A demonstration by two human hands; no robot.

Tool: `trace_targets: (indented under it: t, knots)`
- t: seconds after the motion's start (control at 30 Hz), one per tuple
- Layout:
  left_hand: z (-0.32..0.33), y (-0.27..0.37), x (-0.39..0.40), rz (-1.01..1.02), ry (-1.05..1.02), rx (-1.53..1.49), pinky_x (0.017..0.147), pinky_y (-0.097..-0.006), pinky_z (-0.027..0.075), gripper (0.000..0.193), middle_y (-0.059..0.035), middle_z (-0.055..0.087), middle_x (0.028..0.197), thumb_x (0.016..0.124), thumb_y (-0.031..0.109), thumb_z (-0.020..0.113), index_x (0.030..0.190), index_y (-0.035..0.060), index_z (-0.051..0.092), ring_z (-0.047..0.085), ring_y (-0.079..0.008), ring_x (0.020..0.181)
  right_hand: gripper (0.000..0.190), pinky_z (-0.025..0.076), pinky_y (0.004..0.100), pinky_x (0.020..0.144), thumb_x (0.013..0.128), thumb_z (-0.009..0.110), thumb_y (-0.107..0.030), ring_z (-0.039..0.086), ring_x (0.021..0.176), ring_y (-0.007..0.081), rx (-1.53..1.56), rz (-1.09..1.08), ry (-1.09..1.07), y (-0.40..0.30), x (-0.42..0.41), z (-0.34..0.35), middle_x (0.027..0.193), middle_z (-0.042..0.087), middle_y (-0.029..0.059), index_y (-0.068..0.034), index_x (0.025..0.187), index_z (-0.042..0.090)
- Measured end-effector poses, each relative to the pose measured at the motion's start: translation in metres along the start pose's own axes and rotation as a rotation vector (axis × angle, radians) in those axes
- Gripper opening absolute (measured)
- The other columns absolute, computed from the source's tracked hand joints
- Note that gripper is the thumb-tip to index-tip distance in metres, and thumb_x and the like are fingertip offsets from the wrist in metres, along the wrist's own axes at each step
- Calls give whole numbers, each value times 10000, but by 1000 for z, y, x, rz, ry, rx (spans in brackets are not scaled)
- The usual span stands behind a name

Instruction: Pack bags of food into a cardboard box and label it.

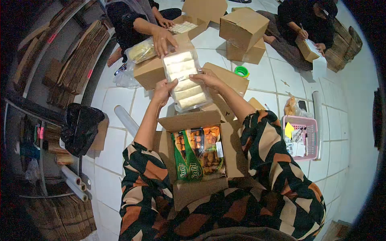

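Both my hands hold a clear plastic pack of pale rolls point(189, 93) above the floor. My left hand point(162, 92) grips its left edge, thumb on top, and my right hand point(208, 79) grips the right edge the same way. A co-worker's hand point(163, 39) is at the pack's far end, palm down; whether it touches the pack is unclear. Nearer me stands an open cardboard box point(193, 119) with its flaps spread. Inside it lie green printed food packets point(197, 156) with pictures of food.
Beyond the pack are another box point(149, 72) with bagged food and stacked cartons point(244, 27). A green tape roll point(242, 71) lies on the tiles. To the right stands a pink basket point(315, 132); a second person writes on a box. Shelves hold flattened cardboard point(83, 60) at left.
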State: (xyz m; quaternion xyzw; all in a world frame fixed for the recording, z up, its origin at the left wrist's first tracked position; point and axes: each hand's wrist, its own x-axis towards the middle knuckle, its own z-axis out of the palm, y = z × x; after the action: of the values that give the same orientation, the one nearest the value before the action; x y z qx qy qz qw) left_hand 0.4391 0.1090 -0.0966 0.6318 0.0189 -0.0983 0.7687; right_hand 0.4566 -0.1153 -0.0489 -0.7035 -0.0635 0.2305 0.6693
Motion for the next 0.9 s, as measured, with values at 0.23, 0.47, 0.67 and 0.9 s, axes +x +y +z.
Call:
trace_targets:
  t: [0.23,0.47,0.67,0.9]
  knots:
    - [16,63,-17,36,-118,36,627,-208,468,326,-51,626,954,827,135,653,1091,-26,547,565,-72,723,492,527,324,774,765,722,-114,619,897,201,325,-326,-23,-12,-1,-4,1051,611,160,60,1156,480]
    - [5,81,-2,195,244,152,640,-228,466,229,-37,638,869,830,197,626,1000,42,621,585,-107,679,454,534,330,746,750,730,-77,633,838,200,446,-389,88,-14,15,-13,991,631,156,76,1110,498]
    - [-121,81,46,36,1056,959,603,-289,444,548,-91,636,719,653,493,743,860,-4,639,569,-153,639,412,548,359,718,779,700,-92,639,828,229,486,-267,77,-40,28,3,983,626,163,79,1095,500]
    - [-56,72,74,39,1037,419,826,-377,456,569,-235,634,953,627,402,721,904,-89,643,615,-305,914,424,522,329,746,831,639,-138,609,933,247,575,-199,198,-90,56,-41,1051,589,165,80,1146,458]
